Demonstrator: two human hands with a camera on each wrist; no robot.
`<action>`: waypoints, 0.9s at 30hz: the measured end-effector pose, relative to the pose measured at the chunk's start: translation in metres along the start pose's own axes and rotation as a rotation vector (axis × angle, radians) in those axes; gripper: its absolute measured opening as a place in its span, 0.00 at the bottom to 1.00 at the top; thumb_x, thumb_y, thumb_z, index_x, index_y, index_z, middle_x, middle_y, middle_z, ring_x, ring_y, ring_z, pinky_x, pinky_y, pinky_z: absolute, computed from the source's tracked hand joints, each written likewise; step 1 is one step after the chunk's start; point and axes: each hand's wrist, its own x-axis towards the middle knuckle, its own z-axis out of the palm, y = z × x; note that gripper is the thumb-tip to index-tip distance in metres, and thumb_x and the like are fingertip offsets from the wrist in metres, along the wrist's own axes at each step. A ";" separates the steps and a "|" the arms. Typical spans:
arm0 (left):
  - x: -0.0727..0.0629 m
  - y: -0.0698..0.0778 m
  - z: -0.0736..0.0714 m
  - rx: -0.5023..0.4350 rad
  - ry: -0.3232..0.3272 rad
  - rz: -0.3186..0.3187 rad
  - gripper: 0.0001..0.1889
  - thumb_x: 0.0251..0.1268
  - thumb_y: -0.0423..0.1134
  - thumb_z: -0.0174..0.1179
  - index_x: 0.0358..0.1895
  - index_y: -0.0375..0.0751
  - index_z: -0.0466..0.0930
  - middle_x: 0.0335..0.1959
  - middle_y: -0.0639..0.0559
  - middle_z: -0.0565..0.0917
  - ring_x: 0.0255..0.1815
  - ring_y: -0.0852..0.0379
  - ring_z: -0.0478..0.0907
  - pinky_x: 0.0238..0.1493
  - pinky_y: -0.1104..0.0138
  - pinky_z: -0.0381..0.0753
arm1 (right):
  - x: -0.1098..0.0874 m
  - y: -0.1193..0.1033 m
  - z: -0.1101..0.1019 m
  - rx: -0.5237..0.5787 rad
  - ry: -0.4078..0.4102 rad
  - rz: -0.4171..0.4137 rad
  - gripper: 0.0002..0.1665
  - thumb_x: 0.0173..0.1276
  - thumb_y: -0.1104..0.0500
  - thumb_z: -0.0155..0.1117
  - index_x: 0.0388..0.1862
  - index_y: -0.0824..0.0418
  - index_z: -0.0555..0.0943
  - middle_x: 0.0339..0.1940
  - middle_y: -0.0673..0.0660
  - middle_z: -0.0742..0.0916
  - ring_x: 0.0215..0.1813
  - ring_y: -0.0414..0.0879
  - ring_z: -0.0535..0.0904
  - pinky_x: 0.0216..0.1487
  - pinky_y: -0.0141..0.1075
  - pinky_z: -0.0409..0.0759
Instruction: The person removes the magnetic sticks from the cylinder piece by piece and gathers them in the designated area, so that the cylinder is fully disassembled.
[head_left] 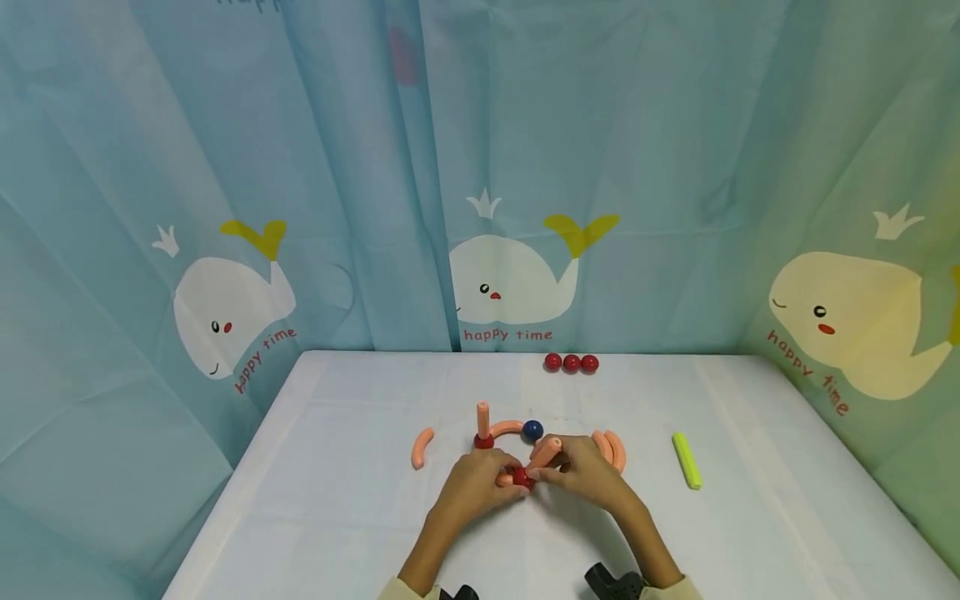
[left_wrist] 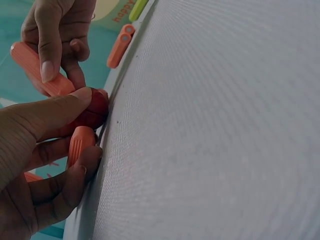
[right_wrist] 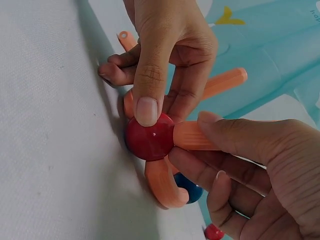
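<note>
My left hand (head_left: 477,485) pinches a red ball (right_wrist: 150,137) low over the table, thumb on top in the right wrist view. Between its thumb and fingers, my right hand (head_left: 588,471) holds a straight orange stick (right_wrist: 190,135), whose end meets the ball's side. Curved orange pieces join this ball into a partial ring. At the ring's back sits a blue ball (head_left: 532,430), linked by a curved orange piece (head_left: 507,427) to another red ball (head_left: 483,442). From that second red ball an orange stick (head_left: 483,418) rises upright.
A loose curved orange piece (head_left: 422,448) lies left of the ring. Two more curved pieces (head_left: 617,451) lie beside my right hand. Farther right is a yellow-green stick (head_left: 686,460). Three red balls (head_left: 572,363) line the white table's (head_left: 337,467) back edge, before a whale-print curtain (head_left: 645,167).
</note>
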 end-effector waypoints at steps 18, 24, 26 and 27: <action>-0.001 0.001 0.000 -0.004 -0.012 -0.020 0.18 0.51 0.55 0.72 0.43 0.52 0.88 0.32 0.64 0.83 0.25 0.72 0.66 0.26 0.77 0.66 | -0.001 0.003 0.001 0.031 0.003 -0.030 0.06 0.62 0.59 0.71 0.36 0.59 0.84 0.33 0.51 0.88 0.35 0.32 0.82 0.37 0.30 0.83; -0.002 0.002 -0.001 -0.009 -0.006 -0.017 0.16 0.51 0.55 0.73 0.41 0.53 0.88 0.31 0.65 0.83 0.24 0.72 0.66 0.25 0.77 0.65 | -0.001 0.003 0.001 0.053 0.000 -0.061 0.06 0.63 0.58 0.71 0.36 0.59 0.84 0.34 0.52 0.88 0.36 0.33 0.83 0.37 0.30 0.83; -0.001 0.002 -0.001 0.006 -0.005 -0.015 0.17 0.51 0.55 0.72 0.41 0.53 0.88 0.30 0.65 0.82 0.25 0.72 0.66 0.25 0.77 0.64 | -0.001 0.004 0.001 0.059 0.001 -0.061 0.06 0.63 0.58 0.71 0.36 0.59 0.84 0.33 0.52 0.88 0.35 0.34 0.83 0.36 0.30 0.83; 0.000 0.002 -0.002 0.011 -0.006 -0.015 0.17 0.51 0.55 0.72 0.42 0.53 0.88 0.30 0.65 0.82 0.25 0.71 0.65 0.25 0.76 0.64 | 0.000 0.004 0.001 0.060 0.002 -0.058 0.06 0.63 0.58 0.71 0.36 0.59 0.84 0.33 0.53 0.88 0.35 0.34 0.83 0.36 0.30 0.83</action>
